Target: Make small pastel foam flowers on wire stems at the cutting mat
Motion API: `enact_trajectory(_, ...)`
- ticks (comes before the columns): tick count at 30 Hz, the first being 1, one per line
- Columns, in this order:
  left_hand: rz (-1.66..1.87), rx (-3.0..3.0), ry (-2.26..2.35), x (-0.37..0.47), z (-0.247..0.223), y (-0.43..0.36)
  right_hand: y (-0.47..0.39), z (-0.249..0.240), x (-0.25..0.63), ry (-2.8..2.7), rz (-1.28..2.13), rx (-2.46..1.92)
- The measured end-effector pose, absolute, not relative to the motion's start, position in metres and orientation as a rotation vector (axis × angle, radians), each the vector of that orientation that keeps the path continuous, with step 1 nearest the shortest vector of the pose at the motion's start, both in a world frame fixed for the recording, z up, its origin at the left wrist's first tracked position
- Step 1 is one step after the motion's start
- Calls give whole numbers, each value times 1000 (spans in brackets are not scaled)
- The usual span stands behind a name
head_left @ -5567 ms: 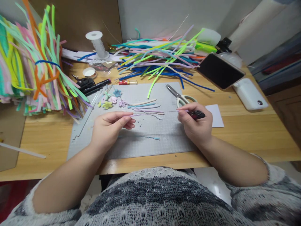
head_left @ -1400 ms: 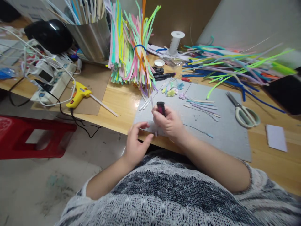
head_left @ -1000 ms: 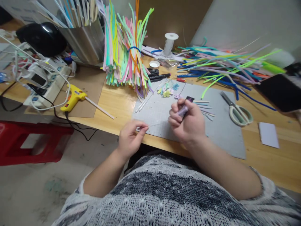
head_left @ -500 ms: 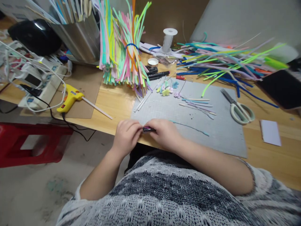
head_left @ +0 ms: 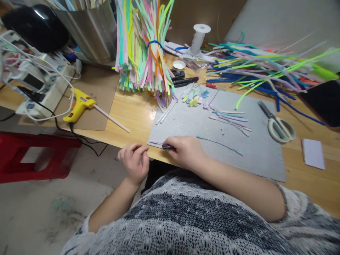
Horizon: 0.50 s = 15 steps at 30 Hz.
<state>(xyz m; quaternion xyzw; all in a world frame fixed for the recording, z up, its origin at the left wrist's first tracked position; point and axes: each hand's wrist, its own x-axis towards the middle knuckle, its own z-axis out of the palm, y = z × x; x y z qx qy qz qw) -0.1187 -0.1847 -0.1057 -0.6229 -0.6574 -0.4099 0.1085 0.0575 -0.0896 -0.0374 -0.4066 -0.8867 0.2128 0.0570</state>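
My right hand (head_left: 187, 151) is closed around a small dark tool (head_left: 167, 146) at the front edge of the grey board (head_left: 186, 129). A thin pale purple stem (head_left: 156, 143) sticks out to the left of the tool. My left hand (head_left: 135, 161) is off the table's front edge, apart from the stem, with its fingers loosely curled and parted and nothing in them. Right of my right hand lies a blue twisted stem (head_left: 220, 143). Several short pipe cleaners (head_left: 231, 119) and small pastel flowers (head_left: 194, 102) lie further back on the board.
A yellow glue gun (head_left: 79, 104) lies at left near a power strip (head_left: 50, 95). Scissors (head_left: 277, 124) rest on the board's right side. Bundled pipe cleaners (head_left: 146, 53), a white spool (head_left: 198, 40) and loose pipe cleaners (head_left: 265, 69) are behind. A red stool (head_left: 61, 156) stands lower left.
My left hand has moved left, away from the tool, and its fingers have opened. The pale purple stem now shows between the hands. The camera view has shifted slightly.
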Motion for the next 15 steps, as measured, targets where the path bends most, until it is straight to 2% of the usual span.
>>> enact_trajectory(8, -975, -1928, -1963, -117, -105, -184, -92, -39, 59, -2690, 593, -1197)
enact_trajectory(15, -950, -1905, -1968, -116, -108, -184, -94, -40, 63, -2660, 549, -1120)
